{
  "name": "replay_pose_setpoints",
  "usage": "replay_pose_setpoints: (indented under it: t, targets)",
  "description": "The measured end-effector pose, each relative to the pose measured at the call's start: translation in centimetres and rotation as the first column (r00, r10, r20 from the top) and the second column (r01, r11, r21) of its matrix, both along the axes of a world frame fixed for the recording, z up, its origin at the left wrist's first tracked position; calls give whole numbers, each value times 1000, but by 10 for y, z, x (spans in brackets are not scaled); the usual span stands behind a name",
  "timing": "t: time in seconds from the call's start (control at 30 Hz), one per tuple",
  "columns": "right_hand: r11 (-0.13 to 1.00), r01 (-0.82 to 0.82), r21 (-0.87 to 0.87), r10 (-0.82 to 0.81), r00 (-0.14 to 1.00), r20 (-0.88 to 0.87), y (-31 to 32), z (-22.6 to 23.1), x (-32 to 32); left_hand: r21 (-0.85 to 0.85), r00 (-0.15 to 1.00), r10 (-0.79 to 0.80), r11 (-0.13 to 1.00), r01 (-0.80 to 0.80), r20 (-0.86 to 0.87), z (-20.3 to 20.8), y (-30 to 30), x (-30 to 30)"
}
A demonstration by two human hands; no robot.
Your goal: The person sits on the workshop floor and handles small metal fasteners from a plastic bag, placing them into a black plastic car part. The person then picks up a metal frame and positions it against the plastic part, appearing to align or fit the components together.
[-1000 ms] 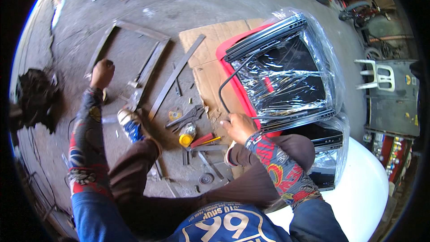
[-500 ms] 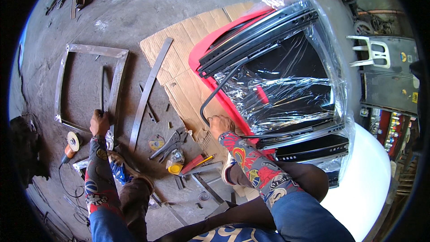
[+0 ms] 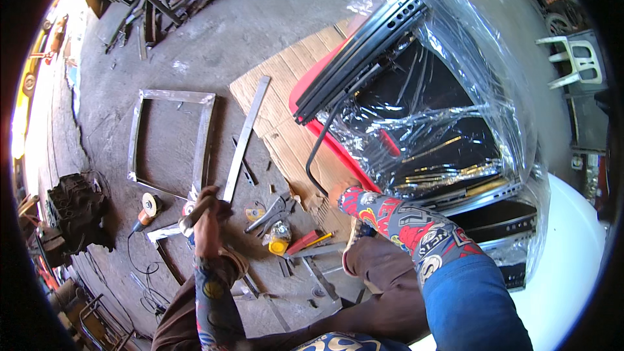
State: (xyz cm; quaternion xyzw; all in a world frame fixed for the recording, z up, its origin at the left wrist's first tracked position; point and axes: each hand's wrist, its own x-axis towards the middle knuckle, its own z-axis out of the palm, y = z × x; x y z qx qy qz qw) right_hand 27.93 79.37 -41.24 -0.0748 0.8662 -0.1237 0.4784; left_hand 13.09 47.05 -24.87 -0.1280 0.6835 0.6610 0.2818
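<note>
A car seat point(image 3: 416, 117) with a red edge and black underside lies under clear plastic, metal slide rails along its sides. From it a thin black bent bar point(image 3: 313, 149) curves toward me. My right hand point(image 3: 340, 190) is closed at the lower end of this bar, beside the red edge; its fingertips are partly hidden. My left hand point(image 3: 208, 231) is raised above the near corner of a welded rectangular metal frame point(image 3: 203, 136). It is closed on a grey metal rod point(image 3: 188, 224), now blurred and seen nearly end-on.
Flattened cardboard point(image 3: 279, 104) lies beneath the seat, with a flat metal strip point(image 3: 248, 133) across its edge. Near my feet are locking pliers point(image 3: 270, 213), a yellow tape measure point(image 3: 278, 246) and an angle grinder point(image 3: 147, 210) with a cord. A white chair point(image 3: 575, 62) stands far right.
My left hand has lifted the rod out of the rectangular frame and drawn it back toward me. My right hand stays at the bent bar. The whole view has shifted leftward.
</note>
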Motion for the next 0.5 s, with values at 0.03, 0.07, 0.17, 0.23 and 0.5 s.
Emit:
replay_pose_setpoints:
  t: [0.03, 0.07, 0.17, 0.23, 0.5]
  targets:
    - [997, -2, -74, 3, 1000, 21, 4, -6, 0, 148, 998, -41, 988, 35, 38, 17, 15, 7]
    - [995, 53, -89, -50, 998, 45, 5, -7, 4, 243, 997, -66, 968, 53, 48, 35, 27, 23]
    - [923, 382, 52, -370, 915, -163, -10, 9, 25, 544, 885, -196, 836, -74, 422, 63, 56, 37]
    - [898, 433, 79, -391, 867, -308, -21, 23, 34, 523, 876, -323, 846, 98, 359, 68, 72, 41]
    - [877, 464, 128, -357, 806, -471, -19, 32, 32, 28, 834, -537, 843, 538, 131, 102, 134, 38]
